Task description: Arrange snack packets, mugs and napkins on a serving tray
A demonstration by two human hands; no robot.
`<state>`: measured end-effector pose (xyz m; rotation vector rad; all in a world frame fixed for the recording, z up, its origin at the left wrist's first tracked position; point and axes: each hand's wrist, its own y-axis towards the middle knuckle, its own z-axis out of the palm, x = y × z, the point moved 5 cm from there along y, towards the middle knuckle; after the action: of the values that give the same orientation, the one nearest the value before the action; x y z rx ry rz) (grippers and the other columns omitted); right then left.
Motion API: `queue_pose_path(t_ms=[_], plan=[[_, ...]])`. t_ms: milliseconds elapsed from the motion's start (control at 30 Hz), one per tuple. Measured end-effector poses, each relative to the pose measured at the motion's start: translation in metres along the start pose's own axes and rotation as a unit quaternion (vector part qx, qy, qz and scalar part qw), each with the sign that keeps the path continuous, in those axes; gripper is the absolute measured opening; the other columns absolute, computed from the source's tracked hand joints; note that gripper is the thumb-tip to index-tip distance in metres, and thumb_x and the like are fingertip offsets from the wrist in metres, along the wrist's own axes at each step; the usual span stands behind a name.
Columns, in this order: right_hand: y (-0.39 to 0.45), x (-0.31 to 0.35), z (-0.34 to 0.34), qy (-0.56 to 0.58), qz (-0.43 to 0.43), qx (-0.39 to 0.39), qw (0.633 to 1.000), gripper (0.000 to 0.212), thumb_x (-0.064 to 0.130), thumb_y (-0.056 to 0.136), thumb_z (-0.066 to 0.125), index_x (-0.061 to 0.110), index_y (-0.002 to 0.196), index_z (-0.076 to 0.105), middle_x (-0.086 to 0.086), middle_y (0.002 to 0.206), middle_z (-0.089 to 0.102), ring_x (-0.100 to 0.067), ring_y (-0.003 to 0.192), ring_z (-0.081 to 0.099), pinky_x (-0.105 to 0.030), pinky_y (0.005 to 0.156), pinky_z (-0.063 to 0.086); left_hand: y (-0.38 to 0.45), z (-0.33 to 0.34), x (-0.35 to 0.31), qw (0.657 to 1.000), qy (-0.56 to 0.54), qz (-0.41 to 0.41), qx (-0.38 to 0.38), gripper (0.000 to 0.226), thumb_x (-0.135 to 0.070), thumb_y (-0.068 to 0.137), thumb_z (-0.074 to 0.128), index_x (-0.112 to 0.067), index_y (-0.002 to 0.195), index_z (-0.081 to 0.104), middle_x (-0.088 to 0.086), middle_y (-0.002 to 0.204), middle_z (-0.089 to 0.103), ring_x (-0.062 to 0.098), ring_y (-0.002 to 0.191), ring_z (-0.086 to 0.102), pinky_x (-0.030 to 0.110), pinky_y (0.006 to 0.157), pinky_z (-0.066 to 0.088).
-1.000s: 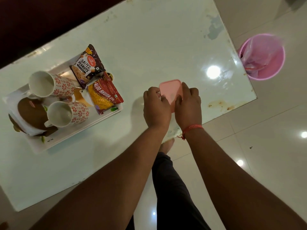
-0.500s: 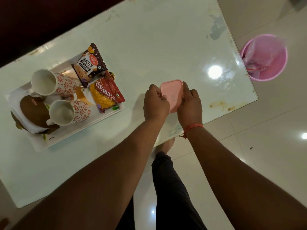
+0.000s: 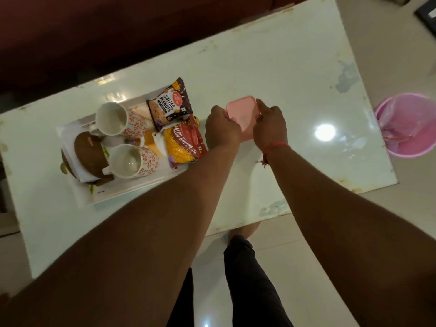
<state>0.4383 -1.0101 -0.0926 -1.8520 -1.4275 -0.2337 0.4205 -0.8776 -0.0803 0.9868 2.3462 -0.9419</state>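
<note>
A small pink lidded box [image 3: 241, 113] is gripped from both sides, my left hand [image 3: 221, 128] on its left edge and my right hand [image 3: 270, 125] on its right, just right of the white serving tray [image 3: 122, 194]. On the tray lie two white mugs with red flower print [image 3: 119, 119] [image 3: 132, 161] on their sides, a dark salted-peanuts packet [image 3: 171, 105], a red and yellow aloo bhujia packet [image 3: 184, 142], and a brown round thing on a white napkin [image 3: 88, 154].
The white glossy table [image 3: 295, 67] extends to the right and back, with stains near its edges. A pink bin [image 3: 408, 126] lined with a bag stands on the floor at the right. Dark furniture [image 3: 94, 31] runs behind the table. My leg and foot [image 3: 245, 267] are below.
Both hands have carried the pink box toward the tray, so it now sits close beside the snack packets. The camera view has shifted, showing more of the table's far side.
</note>
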Motion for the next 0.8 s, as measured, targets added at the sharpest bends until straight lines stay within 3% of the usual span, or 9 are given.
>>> queue_pose_path(t_ms=[133,367,633,800], plan=[[0.018,0.019,0.006,-0.003,-0.013,0.015,1.000,0.059,0.002,0.096,0.034,0.023,0.151,0.037,-0.016,0.131,0.048,-0.033,0.118,0.054,-0.031,0.099,0.040,0.025,-0.007,-0.004,1.000,0.022,-0.007,-0.011,0.019,-0.009,0.090,0.060,-0.007,0.108,0.056,0.013,0.114,0.066,0.031,0.105,0.063,0.037,0.082,0.053],[0.021,0.023,0.009,-0.003,-0.017,0.012,1.000,0.057,0.003,0.098,0.032,0.023,0.151,0.036,-0.016,0.129,0.047,-0.033,0.119,0.053,-0.036,0.101,0.042,0.029,-0.008,-0.005,0.998,0.061,0.002,-0.021,0.021,-0.012,0.093,0.058,-0.007,0.113,0.055,0.012,0.118,0.064,0.030,0.109,0.061,0.029,0.074,0.043],[0.019,0.025,0.011,-0.019,-0.008,0.012,1.000,0.059,0.003,0.097,0.029,0.024,0.152,0.034,-0.015,0.132,0.046,-0.034,0.121,0.051,-0.037,0.102,0.042,0.031,-0.008,-0.007,0.994,0.099,0.027,-0.026,0.026,-0.015,0.092,0.062,-0.006,0.116,0.056,0.012,0.121,0.063,0.030,0.113,0.061,0.035,0.086,0.050],[0.016,0.021,0.004,0.018,0.022,-0.004,1.000,0.054,0.017,0.103,0.032,0.023,0.156,0.023,-0.015,0.143,0.043,-0.035,0.130,0.047,-0.044,0.109,0.040,0.022,-0.024,-0.012,0.991,0.111,0.069,-0.026,0.032,-0.021,0.094,0.061,-0.004,0.120,0.052,0.014,0.126,0.057,0.030,0.115,0.057,0.035,0.087,0.045]])
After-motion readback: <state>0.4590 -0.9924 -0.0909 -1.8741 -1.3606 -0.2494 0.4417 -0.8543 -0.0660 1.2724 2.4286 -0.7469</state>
